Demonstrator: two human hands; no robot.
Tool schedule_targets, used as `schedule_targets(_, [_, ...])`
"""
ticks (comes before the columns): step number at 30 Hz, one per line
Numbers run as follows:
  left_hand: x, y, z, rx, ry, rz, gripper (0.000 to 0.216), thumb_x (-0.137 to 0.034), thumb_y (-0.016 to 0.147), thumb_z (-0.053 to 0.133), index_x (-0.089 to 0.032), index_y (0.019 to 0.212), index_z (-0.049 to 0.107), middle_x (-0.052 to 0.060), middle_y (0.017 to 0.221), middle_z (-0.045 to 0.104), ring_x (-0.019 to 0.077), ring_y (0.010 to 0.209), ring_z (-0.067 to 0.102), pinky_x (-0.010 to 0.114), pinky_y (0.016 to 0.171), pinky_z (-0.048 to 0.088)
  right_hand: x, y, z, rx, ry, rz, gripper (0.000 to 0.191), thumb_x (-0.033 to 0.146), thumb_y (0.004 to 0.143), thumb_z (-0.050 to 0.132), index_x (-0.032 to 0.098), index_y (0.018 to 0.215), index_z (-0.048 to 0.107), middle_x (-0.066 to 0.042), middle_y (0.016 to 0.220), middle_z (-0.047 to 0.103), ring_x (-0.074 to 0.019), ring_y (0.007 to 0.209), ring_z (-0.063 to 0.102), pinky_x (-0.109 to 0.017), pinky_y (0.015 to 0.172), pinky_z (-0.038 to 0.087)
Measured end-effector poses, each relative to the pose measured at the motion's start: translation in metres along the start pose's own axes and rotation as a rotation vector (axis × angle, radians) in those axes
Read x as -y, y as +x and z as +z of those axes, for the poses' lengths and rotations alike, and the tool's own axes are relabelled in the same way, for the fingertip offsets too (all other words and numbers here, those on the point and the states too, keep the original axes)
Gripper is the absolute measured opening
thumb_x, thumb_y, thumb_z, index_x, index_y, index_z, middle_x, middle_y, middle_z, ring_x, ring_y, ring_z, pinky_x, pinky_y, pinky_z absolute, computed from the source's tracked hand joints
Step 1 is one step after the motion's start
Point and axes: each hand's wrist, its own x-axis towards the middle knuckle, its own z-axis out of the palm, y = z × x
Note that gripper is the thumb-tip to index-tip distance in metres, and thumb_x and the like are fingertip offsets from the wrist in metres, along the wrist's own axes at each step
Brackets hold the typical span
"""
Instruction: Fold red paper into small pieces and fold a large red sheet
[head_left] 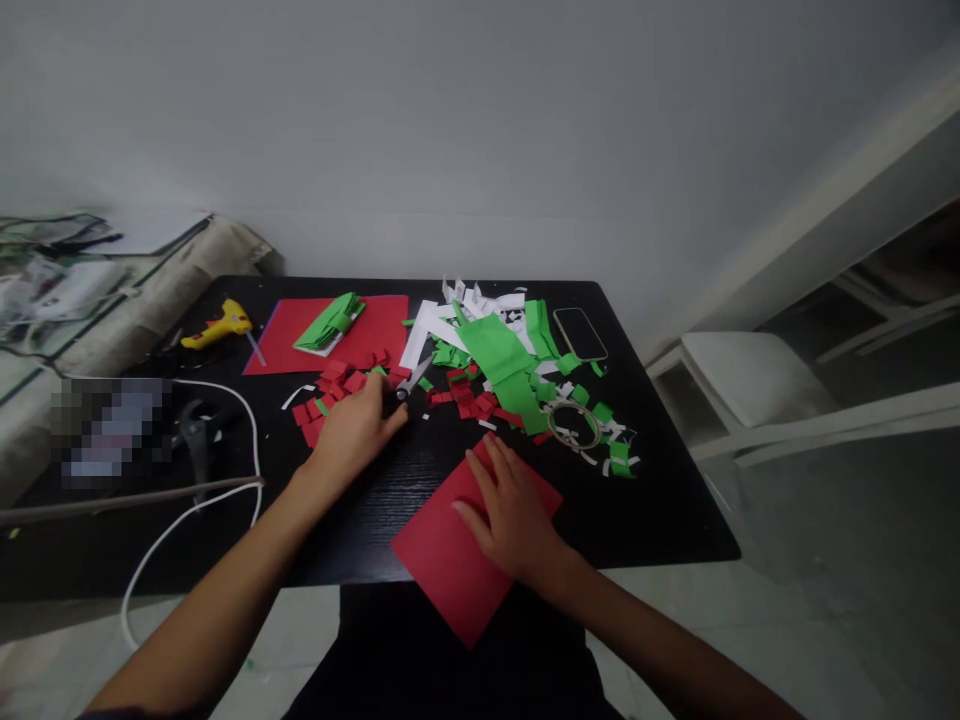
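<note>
My left hand (pixel 351 428) is closed at the black handles of a pair of scissors (pixel 415 377), whose blades point away to the upper right. Small red paper pieces (pixel 306 413) lie around that hand. Flat on a sheet of red paper (pixel 442 540) rests my right hand (pixel 511 508), its fingers spread and nothing in its grasp. The red sheet lies at an angle, and its near corner sticks out past the table's front edge. Green paper (pixel 495 345) and white paper strips (pixel 420 335) are heaped beyond both hands.
A yellow glue gun (pixel 219 326) lies at the left, near a larger red sheet (pixel 277 335) bearing a folded green bundle (pixel 330 322). A phone (pixel 580 333) and a round hoop (pixel 574 426) are on the right. White cable (pixel 251 420) loops across the left side.
</note>
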Motion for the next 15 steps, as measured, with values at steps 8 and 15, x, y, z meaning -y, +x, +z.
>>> schedule_targets(8, [0.018,-0.030,-0.022,0.208,-0.073,0.228,0.028,-0.033,0.092,0.052,-0.023,0.118,0.046,0.009,0.106,0.071,0.0266,0.086,0.071,0.033,0.070,0.048,-0.014,0.022,-0.012,0.155,0.095,-0.162,0.060,0.042,0.091,0.067,0.007,0.138,0.056,-0.024,0.158,0.042,-0.0351,0.153,0.030,-0.059,0.125,0.025])
schedule_targets(15, [0.006,-0.051,-0.014,0.361,0.009,0.339,0.028,-0.025,0.089,0.054,-0.023,0.116,0.047,0.005,0.093,0.071,0.0263,0.082,0.071,0.034,0.069,0.047,-0.013,0.031,-0.017,0.108,0.207,-0.180,0.058,0.041,0.088,0.073,0.010,0.135,0.057,-0.022,0.154,0.048,-0.0333,0.151,0.034,-0.057,0.124,0.029])
